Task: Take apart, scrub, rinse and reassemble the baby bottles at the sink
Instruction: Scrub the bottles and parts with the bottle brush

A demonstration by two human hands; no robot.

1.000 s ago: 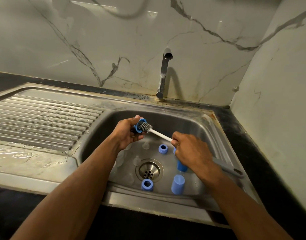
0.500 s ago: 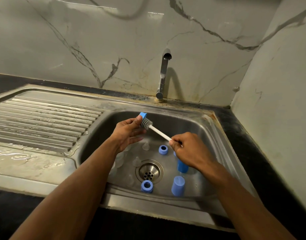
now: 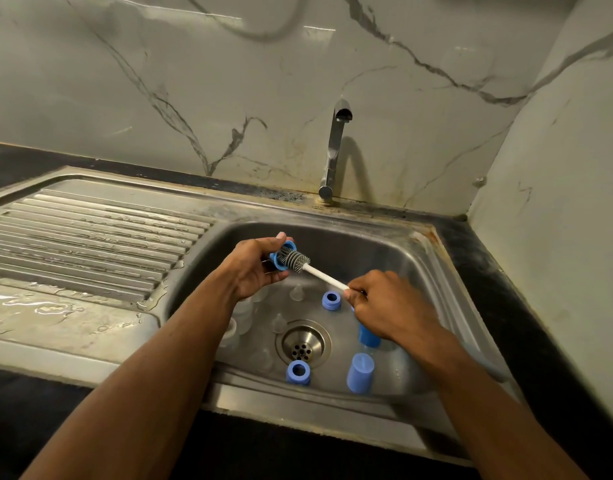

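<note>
My left hand (image 3: 254,268) has its fingers curled round one blue ring (image 3: 280,260), held above the basin. My right hand (image 3: 388,303) pinches the white handle of the brush (image 3: 299,261); its grey bristle head sits inside the ring in my left fingers.

Count in the sink (image 3: 415,258) below my fingers: two more blue rings, one (image 3: 331,301) just left of my right fingers, one (image 3: 298,372) at the near wall by the drain (image 3: 302,344). Two blue caps: one (image 3: 360,372) upright near the front wall, one (image 3: 369,336) partly hidden under my right hand. Clear teats: at least two, one (image 3: 297,292) under the brush handle, one (image 3: 279,323) beside the drain. Clear bottles (image 3: 242,317) lie under my left wrist; I cannot tell the number.

Edges: the tap (image 3: 334,150) stands beyond my fingers, well apart. The ridged drainer (image 3: 90,244) lies left of my left hand, wet at its near edge. The right wall of the basin is near my right wrist.
</note>
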